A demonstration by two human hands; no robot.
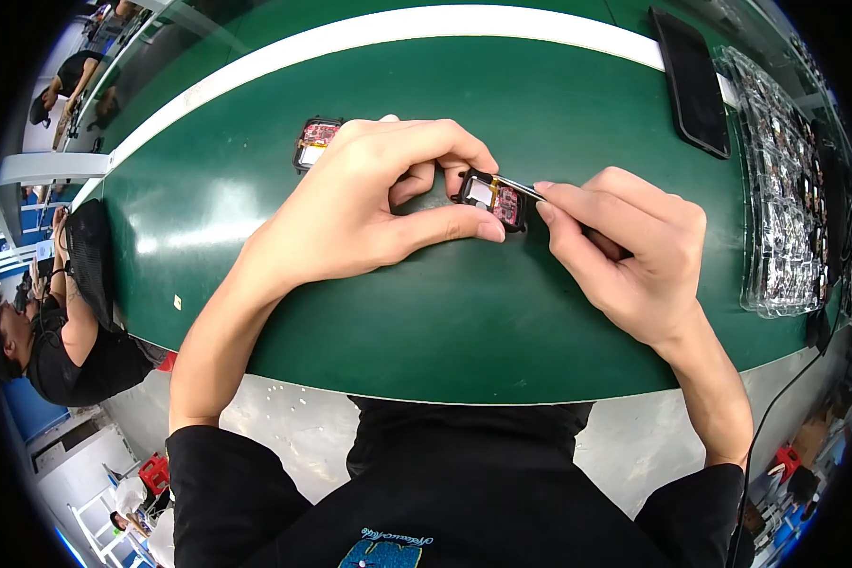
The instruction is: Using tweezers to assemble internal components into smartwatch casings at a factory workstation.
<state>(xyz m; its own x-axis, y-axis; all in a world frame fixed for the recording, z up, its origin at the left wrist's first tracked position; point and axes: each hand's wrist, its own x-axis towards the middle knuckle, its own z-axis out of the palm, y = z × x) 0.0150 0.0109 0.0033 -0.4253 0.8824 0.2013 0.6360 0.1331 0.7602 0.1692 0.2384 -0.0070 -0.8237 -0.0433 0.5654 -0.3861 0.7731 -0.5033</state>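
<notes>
My left hand (pixel 374 194) is closed on a small black watch case (pixel 492 200), its thumb along the near edge and its fingers at the far side. The case lies open-faced, showing a red circuit board, a silvery-white block and a strip of yellowish film. In my right hand (pixel 634 251), thumb and forefinger pinch slim metal tweezers (pixel 519 187). Their tip reaches the far edge of the case, by the yellowish film. A second open watch case (pixel 315 143) with a red board rests on the table behind my left hand, which partly covers it.
The green table (pixel 426 341) spans the view, with a white strip (pixel 388 28) across its far side. At right lie a black phone (pixel 693 90) and stacked clear plastic trays (pixel 784 189) full of small parts. Another person (pixel 66 331) sits at the left edge.
</notes>
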